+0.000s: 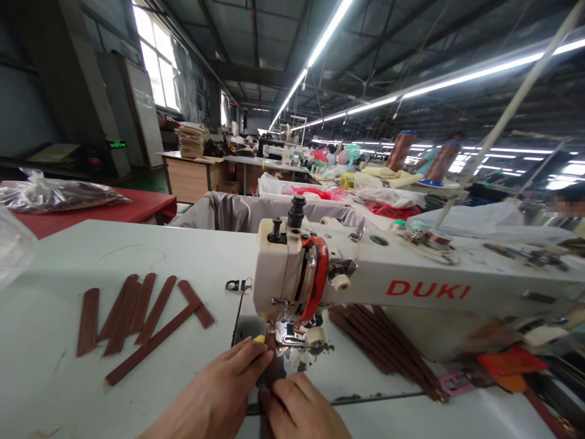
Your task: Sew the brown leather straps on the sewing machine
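A brown leather-like strap (271, 360) runs lengthwise under the needle area of a white sewing machine (283, 262). My left hand (228, 381) presses its closed fingers on the strap's left side, close to the presser foot; a small yellow thing (259, 339) shows at its fingertips. Nearer to me, my right hand (304, 405) pinches the same strap, its thumb and fingertips partly hidden. On the left of the white tabletop lie several short brown strips (155, 311), and one longer strip (153, 347) touches another. A bundle of long brown straps (370, 341) rests under the machine's arm.
A red-covered table (150, 210) with a plastic-wrapped bundle (59, 192) stands at the left. Behind the machine is a grey cloth-lined bin (237, 210). Thread cones (441, 161) stand at back right. A pink clip (457, 384) and an orange piece (509, 366) lie at right.
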Action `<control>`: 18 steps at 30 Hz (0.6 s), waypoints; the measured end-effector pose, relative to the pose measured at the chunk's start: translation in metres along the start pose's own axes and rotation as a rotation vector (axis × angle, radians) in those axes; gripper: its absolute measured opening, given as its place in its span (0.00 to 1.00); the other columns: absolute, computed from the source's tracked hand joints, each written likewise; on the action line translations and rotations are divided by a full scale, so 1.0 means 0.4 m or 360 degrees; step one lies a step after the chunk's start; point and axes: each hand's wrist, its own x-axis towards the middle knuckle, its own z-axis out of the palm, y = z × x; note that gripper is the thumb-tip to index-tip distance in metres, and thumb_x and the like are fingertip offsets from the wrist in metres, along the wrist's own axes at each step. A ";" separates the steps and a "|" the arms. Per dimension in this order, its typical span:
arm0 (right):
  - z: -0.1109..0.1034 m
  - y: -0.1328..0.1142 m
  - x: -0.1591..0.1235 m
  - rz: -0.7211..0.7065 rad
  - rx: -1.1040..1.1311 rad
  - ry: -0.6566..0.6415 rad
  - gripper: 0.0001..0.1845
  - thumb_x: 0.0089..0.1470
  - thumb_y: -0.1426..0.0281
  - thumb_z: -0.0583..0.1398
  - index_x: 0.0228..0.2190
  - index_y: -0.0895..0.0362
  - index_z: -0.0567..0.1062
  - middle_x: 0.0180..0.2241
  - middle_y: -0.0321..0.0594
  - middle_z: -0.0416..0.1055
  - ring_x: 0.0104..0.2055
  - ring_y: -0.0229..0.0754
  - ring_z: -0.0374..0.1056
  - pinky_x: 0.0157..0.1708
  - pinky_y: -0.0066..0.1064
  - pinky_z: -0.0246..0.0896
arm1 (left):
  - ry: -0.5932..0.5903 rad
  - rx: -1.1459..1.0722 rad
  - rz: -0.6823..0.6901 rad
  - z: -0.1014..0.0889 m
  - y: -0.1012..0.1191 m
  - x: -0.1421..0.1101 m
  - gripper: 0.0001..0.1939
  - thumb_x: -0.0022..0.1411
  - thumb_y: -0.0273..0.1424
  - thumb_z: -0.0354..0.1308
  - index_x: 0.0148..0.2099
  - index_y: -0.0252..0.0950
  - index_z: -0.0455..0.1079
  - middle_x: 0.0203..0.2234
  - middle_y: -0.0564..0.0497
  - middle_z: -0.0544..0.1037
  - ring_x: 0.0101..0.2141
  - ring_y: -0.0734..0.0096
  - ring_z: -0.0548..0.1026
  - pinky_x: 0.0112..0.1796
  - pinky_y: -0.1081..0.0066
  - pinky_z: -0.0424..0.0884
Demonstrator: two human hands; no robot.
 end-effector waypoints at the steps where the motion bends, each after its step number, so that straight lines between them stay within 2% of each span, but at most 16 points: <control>1: 0.003 -0.001 0.001 0.0021 -0.0001 -0.0014 0.05 0.56 0.75 0.59 0.30 0.53 0.73 0.29 0.35 0.73 0.29 0.40 0.73 0.27 0.27 0.70 | -0.0010 -0.0010 0.0002 0.001 -0.002 0.004 0.31 0.51 0.17 0.47 0.58 0.33 0.63 0.49 0.44 0.77 0.50 0.65 0.75 0.55 0.71 0.68; 5: 0.033 -0.005 0.003 -0.0009 -0.0047 -0.0023 0.04 0.57 0.74 0.59 0.33 0.54 0.74 0.30 0.36 0.73 0.31 0.42 0.71 0.30 0.30 0.70 | -0.0088 -0.0096 0.0040 0.005 -0.010 0.018 0.34 0.51 0.16 0.46 0.62 0.35 0.58 0.48 0.46 0.77 0.50 0.65 0.76 0.55 0.70 0.68; 10: 0.063 0.003 0.000 -0.0034 -0.0102 0.0114 0.03 0.57 0.73 0.61 0.32 0.55 0.76 0.28 0.37 0.72 0.30 0.42 0.69 0.30 0.31 0.70 | -0.0099 -0.0198 0.0010 0.011 -0.015 0.014 0.28 0.54 0.17 0.46 0.58 0.33 0.62 0.48 0.43 0.76 0.48 0.65 0.76 0.52 0.73 0.71; 14: 0.051 0.017 -0.002 -0.0056 -0.0007 0.0031 0.03 0.58 0.70 0.61 0.34 0.54 0.76 0.30 0.36 0.74 0.30 0.41 0.71 0.30 0.29 0.71 | -0.0060 -0.0142 0.0011 0.004 -0.007 0.017 0.31 0.52 0.17 0.46 0.59 0.35 0.61 0.46 0.45 0.77 0.48 0.64 0.76 0.52 0.70 0.72; 16: 0.039 0.023 -0.001 -0.0037 0.0046 0.0055 0.04 0.59 0.71 0.60 0.36 0.53 0.77 0.29 0.36 0.75 0.28 0.40 0.72 0.29 0.27 0.72 | -0.0057 -0.0110 -0.0010 -0.002 -0.002 0.024 0.31 0.51 0.17 0.46 0.58 0.35 0.62 0.45 0.45 0.77 0.45 0.64 0.77 0.50 0.71 0.74; 18: 0.024 0.028 -0.003 -0.0219 0.0080 0.0148 0.08 0.59 0.70 0.59 0.41 0.54 0.77 0.32 0.38 0.77 0.29 0.41 0.74 0.29 0.27 0.73 | -0.0089 -0.0102 -0.0055 -0.007 0.000 0.031 0.30 0.50 0.17 0.46 0.56 0.34 0.63 0.43 0.45 0.78 0.43 0.66 0.78 0.46 0.74 0.75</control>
